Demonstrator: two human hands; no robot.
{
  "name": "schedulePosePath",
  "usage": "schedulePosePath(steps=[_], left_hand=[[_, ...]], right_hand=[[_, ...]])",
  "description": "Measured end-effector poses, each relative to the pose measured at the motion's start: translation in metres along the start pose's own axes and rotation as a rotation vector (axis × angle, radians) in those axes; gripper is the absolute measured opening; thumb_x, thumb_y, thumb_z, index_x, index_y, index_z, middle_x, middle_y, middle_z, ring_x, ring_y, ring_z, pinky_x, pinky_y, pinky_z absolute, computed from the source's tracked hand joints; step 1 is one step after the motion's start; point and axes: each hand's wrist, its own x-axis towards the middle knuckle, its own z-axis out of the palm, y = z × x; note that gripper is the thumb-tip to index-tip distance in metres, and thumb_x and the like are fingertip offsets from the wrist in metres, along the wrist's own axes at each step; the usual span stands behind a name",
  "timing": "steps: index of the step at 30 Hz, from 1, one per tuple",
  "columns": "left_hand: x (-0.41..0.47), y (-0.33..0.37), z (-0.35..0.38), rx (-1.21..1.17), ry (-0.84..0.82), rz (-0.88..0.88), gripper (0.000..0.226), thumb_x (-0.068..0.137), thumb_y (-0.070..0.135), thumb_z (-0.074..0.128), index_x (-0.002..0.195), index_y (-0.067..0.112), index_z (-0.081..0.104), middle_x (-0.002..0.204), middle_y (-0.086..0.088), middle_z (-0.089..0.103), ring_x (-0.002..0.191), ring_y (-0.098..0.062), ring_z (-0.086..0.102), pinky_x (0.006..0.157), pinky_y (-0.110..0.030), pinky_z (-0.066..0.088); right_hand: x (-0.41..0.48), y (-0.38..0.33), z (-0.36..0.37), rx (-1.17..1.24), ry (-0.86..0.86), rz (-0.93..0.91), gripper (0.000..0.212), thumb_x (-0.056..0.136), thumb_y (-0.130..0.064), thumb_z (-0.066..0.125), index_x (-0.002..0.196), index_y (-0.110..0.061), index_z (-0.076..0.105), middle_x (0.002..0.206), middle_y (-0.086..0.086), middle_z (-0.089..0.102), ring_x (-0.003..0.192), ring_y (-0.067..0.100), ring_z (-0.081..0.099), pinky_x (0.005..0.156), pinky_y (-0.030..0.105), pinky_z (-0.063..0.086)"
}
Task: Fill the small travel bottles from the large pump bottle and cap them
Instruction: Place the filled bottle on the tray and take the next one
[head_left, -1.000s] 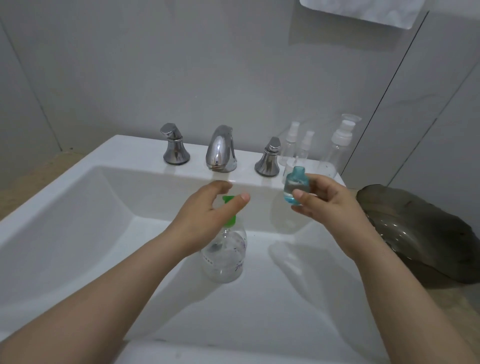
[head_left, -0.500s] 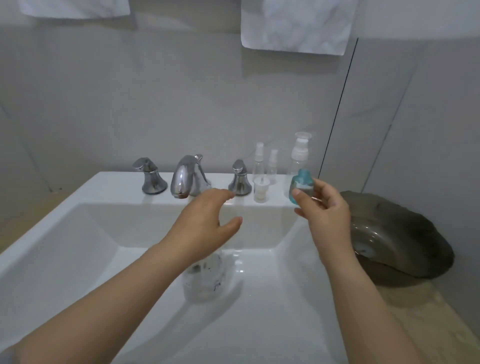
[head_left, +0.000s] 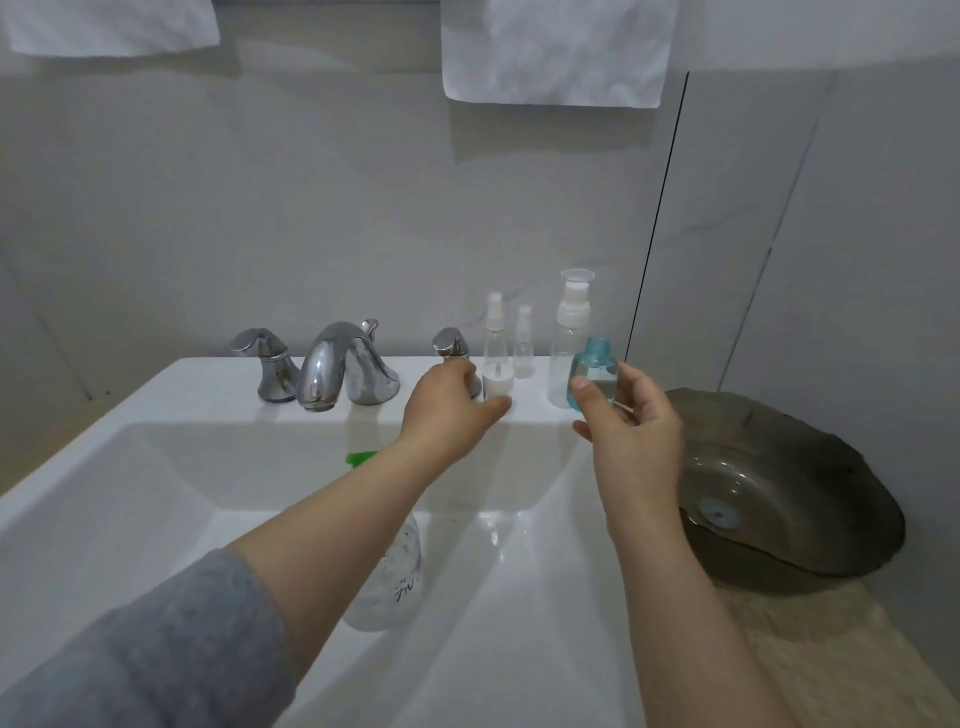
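My right hand (head_left: 631, 431) holds a small blue travel bottle (head_left: 595, 371) upright by its body, its neck uncapped, just in front of the sink's back ledge. My left hand (head_left: 449, 402) reaches over the basin to a small white cap (head_left: 497, 386) on the ledge. Its thumb lies at the cap's base and its fingers to the cap's left, not closed round it. The large clear pump bottle (head_left: 392, 587) with a green pump head (head_left: 360, 458) stands in the basin, mostly hidden under my left forearm.
Three clear travel bottles with white tops (head_left: 571, 332) stand on the ledge by the right tap handle (head_left: 451, 344). The chrome faucet (head_left: 337, 371) is at the ledge's middle. A dark glass bowl (head_left: 810, 499) sits on the stone counter at right. Towels (head_left: 553, 49) hang above.
My left hand left the pump bottle and moved up and right to the white cap on the ledge. The right hand kept its hold on the blue bottle. The view tilted upward.
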Motion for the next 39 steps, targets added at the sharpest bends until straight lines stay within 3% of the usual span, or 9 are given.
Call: schedulePosePath(steps=[3, 8, 15, 18, 24, 28, 31, 36, 39], left_hand=[[0.004, 0.004, 0.005, -0.046, -0.012, -0.011, 0.028, 0.084, 0.026, 0.077, 0.089, 0.023, 0.049, 0.095, -0.003, 0.059, 0.099, -0.026, 0.060, 0.089, -0.039, 0.047], [0.012, 0.005, 0.014, -0.112, 0.024, -0.035, 0.028, 0.088, 0.026, 0.073, 0.109, 0.012, 0.062, 0.097, 0.000, 0.058, 0.093, -0.022, 0.056, 0.075, -0.028, 0.040], [-0.017, 0.010, -0.014, -0.235, 0.008, 0.064, 0.018, 0.087, 0.022, 0.074, 0.094, 0.021, 0.057, 0.085, 0.010, 0.062, 0.079, -0.009, 0.060, 0.058, -0.011, 0.041], [-0.037, 0.006, -0.033, -0.313, -0.026, 0.081, 0.017, 0.089, 0.023, 0.074, 0.101, 0.020, 0.063, 0.081, 0.010, 0.062, 0.070, -0.004, 0.059, 0.056, -0.007, 0.042], [-0.053, 0.001, -0.076, -0.347, -0.056, 0.041, 0.033, 0.085, 0.028, 0.078, 0.116, 0.021, 0.067, 0.092, 0.003, 0.064, 0.082, -0.016, 0.066, 0.083, -0.039, 0.060], [-0.057, -0.003, -0.094, -0.328, -0.044, 0.012, 0.049, 0.074, 0.023, 0.088, 0.113, 0.015, 0.060, 0.092, -0.001, 0.062, 0.075, -0.010, 0.060, 0.072, -0.026, 0.057], [-0.060, -0.005, -0.100, -0.349, -0.064, 0.030, 0.035, 0.073, 0.018, 0.088, 0.095, 0.016, 0.061, 0.081, 0.004, 0.064, 0.069, -0.006, 0.061, 0.072, -0.023, 0.056], [-0.058, -0.006, -0.107, -0.305, -0.076, 0.107, 0.018, 0.081, 0.023, 0.083, 0.096, 0.022, 0.073, 0.096, -0.010, 0.073, 0.082, -0.012, 0.061, 0.088, -0.041, 0.054], [-0.055, -0.004, -0.111, -0.273, -0.141, 0.150, 0.015, 0.085, 0.016, 0.078, 0.092, 0.029, 0.073, 0.076, 0.013, 0.071, 0.070, 0.003, 0.062, 0.078, -0.025, 0.054]], right_hand=[[0.001, 0.001, 0.000, 0.007, -0.009, 0.006, 0.030, 0.085, -0.020, 0.071, 0.115, -0.019, 0.065, 0.106, -0.005, 0.071, 0.095, 0.014, 0.067, 0.088, 0.047, 0.056], [0.000, -0.001, -0.001, 0.001, -0.023, 0.006, 0.026, 0.085, -0.019, 0.071, 0.109, -0.024, 0.065, 0.102, -0.008, 0.070, 0.092, 0.011, 0.067, 0.088, 0.046, 0.056], [-0.004, -0.004, 0.002, -0.031, -0.073, 0.020, 0.035, 0.086, -0.021, 0.071, 0.119, -0.020, 0.063, 0.110, -0.004, 0.068, 0.097, 0.012, 0.066, 0.088, 0.042, 0.057], [-0.007, -0.005, 0.004, -0.039, -0.138, 0.021, 0.032, 0.087, -0.018, 0.069, 0.119, -0.017, 0.063, 0.103, -0.006, 0.068, 0.088, 0.008, 0.066, 0.079, 0.032, 0.059], [-0.018, -0.006, 0.010, 0.016, -0.349, 0.107, 0.036, 0.088, -0.016, 0.068, 0.123, -0.012, 0.062, 0.115, 0.007, 0.063, 0.095, 0.015, 0.068, 0.074, 0.022, 0.058], [-0.030, -0.009, 0.017, 0.009, -0.480, 0.098, 0.035, 0.087, -0.011, 0.069, 0.121, -0.012, 0.063, 0.115, 0.010, 0.063, 0.086, 0.011, 0.068, 0.074, 0.023, 0.057], [-0.032, -0.010, 0.019, 0.001, -0.526, 0.097, 0.036, 0.087, -0.010, 0.068, 0.122, -0.012, 0.062, 0.117, 0.009, 0.063, 0.085, 0.009, 0.069, 0.074, 0.023, 0.057], [-0.032, -0.009, 0.018, 0.021, -0.514, 0.102, 0.033, 0.086, -0.008, 0.068, 0.118, -0.011, 0.060, 0.120, 0.009, 0.061, 0.090, 0.015, 0.068, 0.076, 0.027, 0.058], [-0.031, -0.010, 0.019, 0.016, -0.512, 0.104, 0.032, 0.086, -0.006, 0.069, 0.116, -0.009, 0.061, 0.119, 0.009, 0.062, 0.089, 0.016, 0.067, 0.074, 0.026, 0.059]])
